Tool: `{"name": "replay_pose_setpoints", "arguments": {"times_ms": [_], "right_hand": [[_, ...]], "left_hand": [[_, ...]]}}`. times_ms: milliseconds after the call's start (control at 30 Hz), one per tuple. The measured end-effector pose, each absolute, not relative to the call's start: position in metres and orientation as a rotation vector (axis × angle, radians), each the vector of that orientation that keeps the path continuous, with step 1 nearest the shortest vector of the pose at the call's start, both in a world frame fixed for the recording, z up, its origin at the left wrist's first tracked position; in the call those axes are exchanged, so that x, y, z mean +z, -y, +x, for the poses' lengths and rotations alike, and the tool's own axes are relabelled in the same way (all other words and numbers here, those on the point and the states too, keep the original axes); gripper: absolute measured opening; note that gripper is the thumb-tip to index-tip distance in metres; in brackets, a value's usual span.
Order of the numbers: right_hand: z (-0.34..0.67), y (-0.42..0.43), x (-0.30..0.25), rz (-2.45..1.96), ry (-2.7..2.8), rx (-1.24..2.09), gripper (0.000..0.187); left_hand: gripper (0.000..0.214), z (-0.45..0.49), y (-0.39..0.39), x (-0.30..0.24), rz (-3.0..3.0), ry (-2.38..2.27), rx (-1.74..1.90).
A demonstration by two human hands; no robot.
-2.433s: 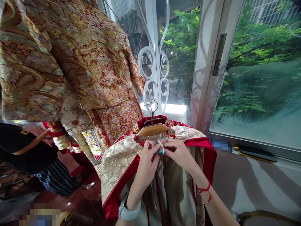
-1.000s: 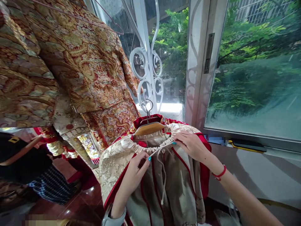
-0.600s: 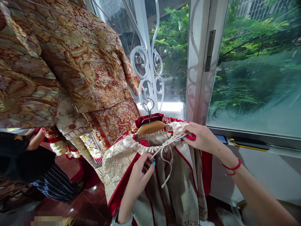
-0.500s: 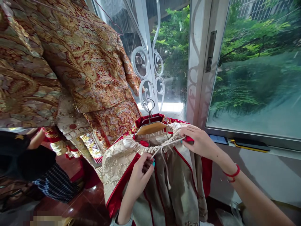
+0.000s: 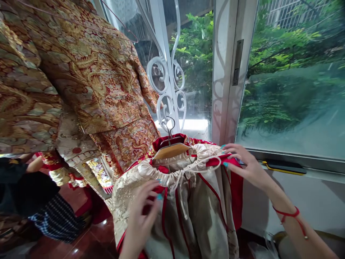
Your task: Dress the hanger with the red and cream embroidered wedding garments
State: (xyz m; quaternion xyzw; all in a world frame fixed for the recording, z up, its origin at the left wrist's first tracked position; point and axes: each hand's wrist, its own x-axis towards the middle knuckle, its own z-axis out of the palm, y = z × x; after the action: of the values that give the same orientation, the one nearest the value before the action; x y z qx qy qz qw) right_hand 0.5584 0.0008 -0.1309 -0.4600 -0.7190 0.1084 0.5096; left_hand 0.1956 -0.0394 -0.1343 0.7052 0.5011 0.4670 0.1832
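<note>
A cream garment (image 5: 205, 212) with red piping and a gathered neckline hangs over a wooden hanger (image 5: 172, 150). A pale drawstring (image 5: 183, 205) lies in a loose loop and trailing ends across its front. My left hand (image 5: 141, 212), somewhat blurred, hovers at the left of the neckline with thumb and fingers apart and nothing in them. On the right, my right hand (image 5: 249, 169) is open beside the garment's right shoulder, thumb and fingertips spread close to the end of the drawstring loop. A red inner layer with a red collar (image 5: 182, 138) shows behind the neckline.
Gold and red brocade jackets (image 5: 107, 79) hang at the left. Behind stands a white scrolled metal frame (image 5: 164, 75) before the windows. A black and yellow object (image 5: 285, 166) lies on the sill. Another person in a checked garment (image 5: 56, 217) is at lower left.
Both hands have let go of the drawstring and moved apart, left hand to the left and right hand to the right. The drawstring now hangs in a slack loop. The view has shifted slightly.
</note>
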Motion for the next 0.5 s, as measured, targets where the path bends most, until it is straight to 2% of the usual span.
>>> {"name": "replay_pose_setpoints", "arguments": {"times_ms": [100,200,300,500], "right_hand": [[0.581,-0.024,-0.152,-1.136,1.62,0.305,0.049],[0.588,-0.047,-0.171,-1.081,1.586,0.482,0.043],[0.584,-0.06,-0.179,-1.028,1.492,0.493,0.031],[0.598,-0.071,-0.157,-1.012,1.546,0.651,0.017]], "left_hand": [[0.024,0.155,0.018,-0.108,2.079,-1.701,1.695],[0.036,0.119,-0.018,-0.092,2.178,-1.744,1.415],[0.046,0.098,-0.043,-0.092,2.096,-1.63,1.145],[0.057,0.09,-0.038,-0.093,1.93,-1.692,1.014]]}}
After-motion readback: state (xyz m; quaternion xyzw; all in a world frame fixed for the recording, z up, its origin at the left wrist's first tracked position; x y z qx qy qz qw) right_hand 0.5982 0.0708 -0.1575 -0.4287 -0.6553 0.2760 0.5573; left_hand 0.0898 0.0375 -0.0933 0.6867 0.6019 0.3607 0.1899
